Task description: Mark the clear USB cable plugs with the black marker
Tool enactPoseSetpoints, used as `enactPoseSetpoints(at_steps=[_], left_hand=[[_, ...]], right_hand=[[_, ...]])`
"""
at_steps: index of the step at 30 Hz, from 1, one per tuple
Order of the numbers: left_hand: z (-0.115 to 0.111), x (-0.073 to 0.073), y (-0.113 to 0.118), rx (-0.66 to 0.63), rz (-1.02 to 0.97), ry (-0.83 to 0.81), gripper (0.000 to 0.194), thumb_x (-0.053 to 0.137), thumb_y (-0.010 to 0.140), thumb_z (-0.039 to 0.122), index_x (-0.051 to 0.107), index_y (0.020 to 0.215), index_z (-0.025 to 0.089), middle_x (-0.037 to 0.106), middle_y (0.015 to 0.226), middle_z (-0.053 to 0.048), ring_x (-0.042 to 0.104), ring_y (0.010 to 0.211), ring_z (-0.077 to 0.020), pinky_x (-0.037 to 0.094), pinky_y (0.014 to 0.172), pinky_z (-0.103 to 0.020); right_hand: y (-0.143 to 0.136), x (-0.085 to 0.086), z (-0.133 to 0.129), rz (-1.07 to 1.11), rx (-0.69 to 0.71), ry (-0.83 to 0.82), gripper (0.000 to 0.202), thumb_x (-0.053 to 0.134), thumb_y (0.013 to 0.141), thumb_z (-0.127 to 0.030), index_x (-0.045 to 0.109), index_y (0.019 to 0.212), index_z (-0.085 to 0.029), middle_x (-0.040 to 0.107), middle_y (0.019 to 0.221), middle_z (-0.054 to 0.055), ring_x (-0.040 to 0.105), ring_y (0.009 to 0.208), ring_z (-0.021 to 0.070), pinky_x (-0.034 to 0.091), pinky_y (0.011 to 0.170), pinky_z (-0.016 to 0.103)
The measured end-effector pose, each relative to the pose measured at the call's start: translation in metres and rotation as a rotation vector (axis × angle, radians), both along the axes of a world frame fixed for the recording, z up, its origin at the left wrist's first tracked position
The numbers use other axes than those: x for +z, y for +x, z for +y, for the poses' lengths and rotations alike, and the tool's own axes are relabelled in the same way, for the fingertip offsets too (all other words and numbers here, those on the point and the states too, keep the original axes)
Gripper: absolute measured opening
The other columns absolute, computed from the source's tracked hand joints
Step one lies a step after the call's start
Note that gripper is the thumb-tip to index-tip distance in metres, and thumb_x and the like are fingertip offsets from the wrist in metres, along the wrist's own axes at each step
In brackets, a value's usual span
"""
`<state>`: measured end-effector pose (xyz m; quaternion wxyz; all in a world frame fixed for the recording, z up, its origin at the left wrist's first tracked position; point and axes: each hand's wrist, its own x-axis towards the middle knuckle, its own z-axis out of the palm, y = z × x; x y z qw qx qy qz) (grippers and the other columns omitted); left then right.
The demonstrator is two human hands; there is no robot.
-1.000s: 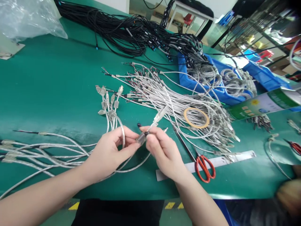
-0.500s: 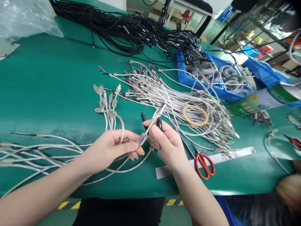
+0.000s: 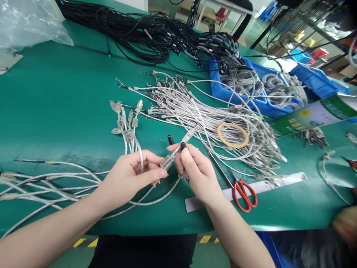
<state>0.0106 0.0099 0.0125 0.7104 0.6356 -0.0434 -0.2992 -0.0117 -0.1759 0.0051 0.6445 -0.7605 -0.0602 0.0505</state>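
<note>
Between thumb and fingers, my left hand [image 3: 136, 173] pinches a clear-jacketed cable just at its ferrite block [image 3: 167, 162]. The cable's clear plug [image 3: 189, 134] points up and to the right beyond my right hand [image 3: 196, 169]. That hand is closed around a small tool with black tips [image 3: 171, 140], whose body is mostly hidden by the fingers. Several finished-looking cable ends with plugs [image 3: 128, 121] lie bunched behind my left hand. More clear cables [image 3: 67, 186] stretch across the table under my left forearm.
A pile of clear cables [image 3: 195, 111] holds a tan tape ring [image 3: 232, 135]. Red-handled scissors [image 3: 244, 195] lie over a steel ruler [image 3: 262, 189]. Behind are black cables [image 3: 125, 29] and a blue bin [image 3: 228, 96]. Another person's hand [image 3: 346, 223] is at right.
The ferrite block and plug have tilted slightly and shifted a little left and down. My right thumb has moved nearer the black tip.
</note>
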Motion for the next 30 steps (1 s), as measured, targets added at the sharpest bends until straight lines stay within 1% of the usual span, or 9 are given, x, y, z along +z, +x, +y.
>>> enactPoseSetpoints(at_steps=[3,6,10,14,18,21,24,26,30], left_hand=[[-0.001,0.002,-0.003,0.033,-0.064,0.110,0.021,0.074,0.079,0.029,0.063,0.090,0.015,0.062,0.062,0.003,0.054,0.054,-0.0073,0.041,0.049,-0.014],[-0.002,0.002,-0.005,0.024,-0.137,0.194,0.023,0.069,0.081,0.034,0.062,0.090,0.015,0.061,0.063,0.002,0.051,0.053,-0.0079,0.039,0.049,-0.016],[-0.001,0.001,-0.005,0.002,-0.240,0.285,0.019,0.065,0.083,0.032,0.063,0.091,0.015,0.060,0.066,0.003,0.050,0.056,-0.0072,0.039,0.051,-0.016],[0.000,0.003,-0.003,-0.009,-0.317,0.310,0.014,0.063,0.084,0.027,0.064,0.092,0.015,0.059,0.065,0.003,0.049,0.055,-0.0068,0.037,0.050,-0.016],[0.000,0.004,-0.004,-0.072,-0.266,0.293,0.020,0.066,0.084,0.034,0.063,0.087,0.015,0.060,0.067,0.002,0.049,0.055,-0.0069,0.039,0.050,-0.015],[0.000,0.003,-0.005,-0.069,-0.184,0.253,0.021,0.069,0.083,0.035,0.062,0.090,0.016,0.062,0.068,0.002,0.052,0.056,-0.0075,0.041,0.051,-0.015],[-0.001,0.001,-0.004,-0.003,-0.182,0.239,0.021,0.070,0.081,0.032,0.060,0.089,0.016,0.060,0.065,0.003,0.052,0.053,-0.0073,0.041,0.049,-0.015],[-0.001,0.001,-0.003,0.024,-0.205,0.227,0.019,0.069,0.081,0.029,0.059,0.089,0.016,0.060,0.064,0.004,0.054,0.054,-0.0076,0.042,0.049,-0.015],[0.001,0.003,-0.002,-0.031,-0.237,0.227,0.017,0.072,0.080,0.027,0.061,0.086,0.015,0.061,0.065,0.004,0.053,0.055,-0.0066,0.041,0.049,-0.013]], right_hand=[[-0.007,0.010,0.002,-0.002,0.149,-0.051,0.040,0.032,0.105,-0.037,0.039,0.139,-0.016,0.052,0.073,0.000,0.053,0.069,0.0110,0.043,0.066,0.024],[-0.012,0.015,0.002,-0.076,0.235,-0.237,0.047,0.036,0.104,-0.029,0.024,0.147,-0.015,0.059,0.082,0.001,0.057,0.073,0.0129,0.045,0.072,0.027],[-0.013,0.015,0.001,-0.086,0.265,-0.357,0.043,0.036,0.103,-0.030,0.028,0.142,-0.016,0.064,0.096,0.005,0.062,0.079,0.0164,0.046,0.073,0.030],[-0.012,0.013,0.001,-0.117,0.266,-0.374,0.032,0.037,0.102,-0.029,0.037,0.132,-0.016,0.064,0.089,0.003,0.060,0.073,0.0162,0.045,0.068,0.028],[-0.010,0.012,0.003,-0.207,0.131,-0.369,0.020,0.034,0.103,-0.027,0.047,0.112,-0.015,0.062,0.086,0.004,0.057,0.066,0.0127,0.042,0.062,0.024],[-0.008,0.013,0.002,-0.192,0.077,-0.320,0.026,0.031,0.104,-0.029,0.052,0.097,-0.015,0.057,0.075,0.002,0.052,0.061,0.0106,0.038,0.057,0.022],[-0.009,0.015,0.001,-0.131,0.153,-0.266,0.025,0.032,0.104,-0.030,0.049,0.115,-0.015,0.060,0.079,0.001,0.053,0.063,0.0107,0.043,0.065,0.023],[-0.011,0.016,0.002,-0.129,0.207,-0.302,0.031,0.037,0.103,-0.028,0.038,0.131,-0.015,0.064,0.087,0.002,0.057,0.068,0.0124,0.044,0.071,0.025],[-0.014,0.016,0.004,-0.218,0.149,-0.429,0.019,0.036,0.102,-0.026,0.043,0.117,-0.016,0.065,0.089,0.004,0.060,0.071,0.0152,0.039,0.061,0.025]])
